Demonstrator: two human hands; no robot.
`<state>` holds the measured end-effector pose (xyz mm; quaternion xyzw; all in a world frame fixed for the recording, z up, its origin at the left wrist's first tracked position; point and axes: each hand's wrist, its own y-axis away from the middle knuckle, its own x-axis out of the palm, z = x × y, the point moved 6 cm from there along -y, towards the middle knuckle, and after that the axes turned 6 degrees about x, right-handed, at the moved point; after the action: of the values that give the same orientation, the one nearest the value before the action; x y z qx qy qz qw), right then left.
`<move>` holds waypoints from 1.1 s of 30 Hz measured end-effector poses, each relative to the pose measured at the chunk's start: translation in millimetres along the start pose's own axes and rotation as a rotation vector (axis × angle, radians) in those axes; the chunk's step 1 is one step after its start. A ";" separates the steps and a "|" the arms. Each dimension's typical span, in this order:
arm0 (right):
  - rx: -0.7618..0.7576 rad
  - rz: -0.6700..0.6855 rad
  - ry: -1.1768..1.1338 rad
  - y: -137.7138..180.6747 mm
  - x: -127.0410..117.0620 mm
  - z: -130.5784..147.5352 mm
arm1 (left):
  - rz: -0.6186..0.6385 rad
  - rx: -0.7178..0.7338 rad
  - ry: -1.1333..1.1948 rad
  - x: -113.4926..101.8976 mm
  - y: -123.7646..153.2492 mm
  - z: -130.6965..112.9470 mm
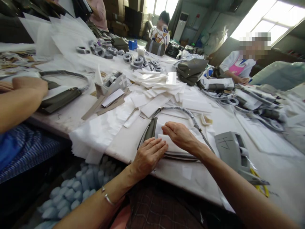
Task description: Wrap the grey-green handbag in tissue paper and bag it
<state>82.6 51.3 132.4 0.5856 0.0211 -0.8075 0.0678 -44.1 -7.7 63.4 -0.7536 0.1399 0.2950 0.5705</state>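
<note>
A grey-green handbag [150, 131] lies flat on the white table [209, 178] in front of me, its wrapped handle [177, 110] arching away from me. White tissue paper [169, 143] covers most of the bag's face. My left hand [149, 156] presses flat on the near left part of the bag and the paper, fingers together. My right hand [181, 135] rests on the paper just beyond it, its fingers curled over the paper's edge.
A grey tape dispenser [234, 152] stands to my right. Loose white paper sheets [152, 95] litter the table. A co-worker's forearm [19, 98] rests by another bag [59, 100] at left. Two more people sit across, with bags [192, 68] and tape rolls [138, 61] between.
</note>
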 end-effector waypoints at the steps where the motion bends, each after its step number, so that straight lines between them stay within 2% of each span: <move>1: -0.003 0.015 0.058 -15.0 5.6 4.4 | 0.002 0.000 0.008 -0.5 -0.3 -0.2; 4: -0.020 0.112 0.244 -55.7 36.0 15.3 | -0.001 -0.016 0.032 -2.4 -2.3 1.4; 7: -0.026 0.190 0.309 -78.4 64.2 20.3 | -0.022 -0.037 0.032 -3.9 -4.7 5.0; 11: -0.003 0.174 0.311 -81.5 70.7 17.6 | -0.012 -0.034 0.031 -2.3 -5.5 6.6; 16: -0.001 0.120 0.179 -59.8 38.4 11.1 | 0.005 -0.033 0.039 -0.5 -2.4 4.2; 20: -0.040 -0.012 0.075 -15.5 11.8 2.8 | 0.061 -0.056 0.045 0.5 -1.6 6.9; 22: -0.039 -0.101 0.124 9.3 13.7 -5.3 | 0.159 -0.058 0.082 2.4 -3.4 10.5; 24: -0.022 -0.164 0.215 27.4 25.9 -14.1 | 0.265 -0.028 0.135 3.1 -6.9 13.9; 27: 0.004 -0.172 0.272 34.8 45.5 -23.7 | 0.368 0.031 0.191 0.3 -14.6 19.4; 30: -0.004 -0.137 0.181 31.0 46.4 -26.7 | 0.424 0.046 0.227 -1.8 -20.6 24.8; 33: -0.033 -0.163 -0.001 38.8 32.1 -26.8 | 0.450 0.046 0.246 -1.6 -20.8 25.4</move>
<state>103.2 13.2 95.3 0.5804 0.0819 -0.8101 0.0115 -41.2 22.5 76.0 -0.7207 0.3788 0.3174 0.4862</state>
